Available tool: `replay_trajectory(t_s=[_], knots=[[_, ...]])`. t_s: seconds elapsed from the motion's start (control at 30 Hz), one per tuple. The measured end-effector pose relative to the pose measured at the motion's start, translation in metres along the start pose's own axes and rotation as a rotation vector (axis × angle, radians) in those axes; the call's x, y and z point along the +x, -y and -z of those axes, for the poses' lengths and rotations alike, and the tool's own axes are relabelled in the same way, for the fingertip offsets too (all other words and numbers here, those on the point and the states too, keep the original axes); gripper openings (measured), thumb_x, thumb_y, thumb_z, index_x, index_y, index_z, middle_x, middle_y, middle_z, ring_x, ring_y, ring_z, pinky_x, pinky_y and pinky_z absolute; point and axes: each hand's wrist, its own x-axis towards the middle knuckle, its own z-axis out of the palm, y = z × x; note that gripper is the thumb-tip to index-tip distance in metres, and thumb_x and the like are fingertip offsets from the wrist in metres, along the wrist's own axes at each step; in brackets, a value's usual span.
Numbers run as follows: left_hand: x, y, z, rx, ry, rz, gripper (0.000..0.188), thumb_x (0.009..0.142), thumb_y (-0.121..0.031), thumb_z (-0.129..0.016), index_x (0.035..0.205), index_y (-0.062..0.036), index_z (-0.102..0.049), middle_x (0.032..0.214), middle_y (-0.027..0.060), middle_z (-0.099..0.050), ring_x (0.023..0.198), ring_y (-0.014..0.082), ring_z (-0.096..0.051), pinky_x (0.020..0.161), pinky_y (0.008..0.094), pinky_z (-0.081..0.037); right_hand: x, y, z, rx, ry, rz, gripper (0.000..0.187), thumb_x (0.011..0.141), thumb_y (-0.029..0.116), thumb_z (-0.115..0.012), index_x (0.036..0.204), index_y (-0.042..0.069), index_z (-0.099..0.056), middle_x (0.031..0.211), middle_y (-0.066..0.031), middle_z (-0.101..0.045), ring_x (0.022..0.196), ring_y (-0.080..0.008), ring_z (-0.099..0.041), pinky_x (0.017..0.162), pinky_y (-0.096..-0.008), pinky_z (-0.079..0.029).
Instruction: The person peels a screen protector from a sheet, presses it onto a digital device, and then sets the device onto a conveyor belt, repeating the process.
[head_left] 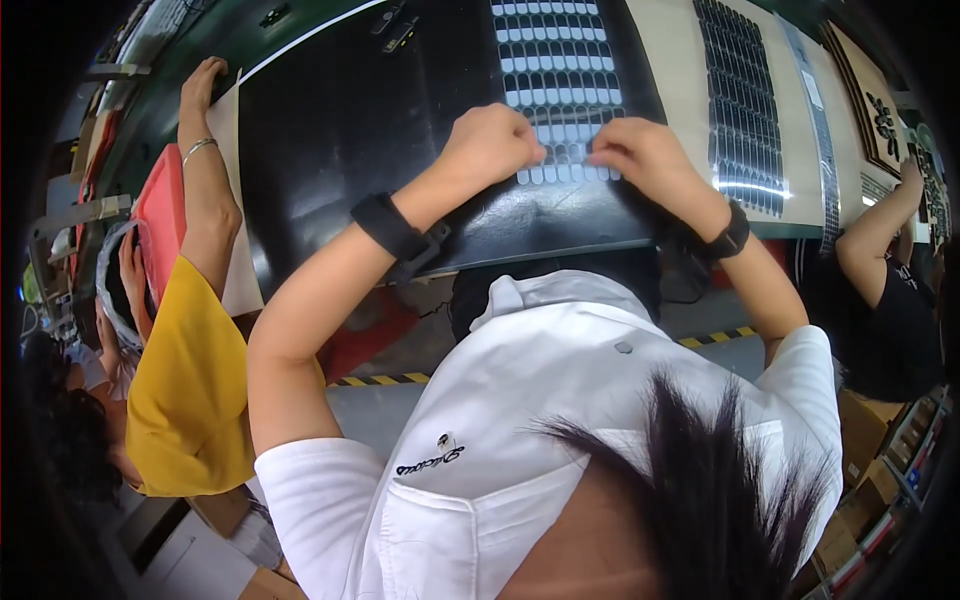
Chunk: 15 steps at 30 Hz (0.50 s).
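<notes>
Several rows of small round-ended strips, dark and pale, run away from me on a dark, glossy mat. My left hand is over the left side of the nearest rows, its thumb and fingertips pinched together. On the right side of the same rows, my right hand has its fingers curled in, fingertips pressed together. Whatever either hand pinches is too small or hidden to make out. Between the hands, the nearest strips lie side by side. Black bands circle both of my wrists.
Right of the mat, dark strips lie in rows on beige board, beside a long ruler-like strip. Small black-and-yellow tools lie at the far edge. A person's arm rests at left near a red tray; another person works at right.
</notes>
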Motion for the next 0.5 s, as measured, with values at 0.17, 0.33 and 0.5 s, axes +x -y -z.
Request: replay_trajectory(t_s=[0.17,0.33,0.5], knots=[[0.005,0.004,0.001,0.055,-0.025,-0.005,0.017,0.061,-0.021,-0.062,0.060,-0.0049,-0.061,0.057,0.0117,-0.057,0.059,0.0268,-0.057,0.059,0.0317,-0.045,0.009,-0.001,-0.006,-0.075,0.009,-0.119,0.025,0.067,0.029,-0.062,0.065,0.006,-0.054,0.061,-0.0071,-0.055,0.059,-0.0238,-0.054,0.054,-0.0322,-0.041],[0.000,-0.012,0.008,0.191,0.054,0.056,0.018,0.069,-0.017,-0.058,0.074,-0.0004,-0.060,0.069,0.0085,-0.061,0.062,0.0143,-0.058,0.056,0.0246,-0.044,0.019,0.005,-0.003,-0.140,0.131,-0.241,0.027,0.065,0.032,-0.063,0.064,0.007,-0.052,0.060,-0.0073,-0.055,0.058,-0.0239,-0.054,0.053,-0.0325,-0.041],[-0.048,-0.045,-0.033,0.882,-0.293,-0.406,0.050,0.066,-0.028,-0.061,0.102,0.0037,-0.048,0.103,0.0123,-0.053,0.097,0.0193,-0.048,0.085,0.0345,-0.034,0.008,0.001,-0.011,-0.273,0.036,-0.183,0.027,0.063,0.032,-0.064,0.066,0.009,-0.050,0.064,-0.0053,-0.054,0.063,-0.0227,-0.053,0.052,-0.0327,-0.040]])
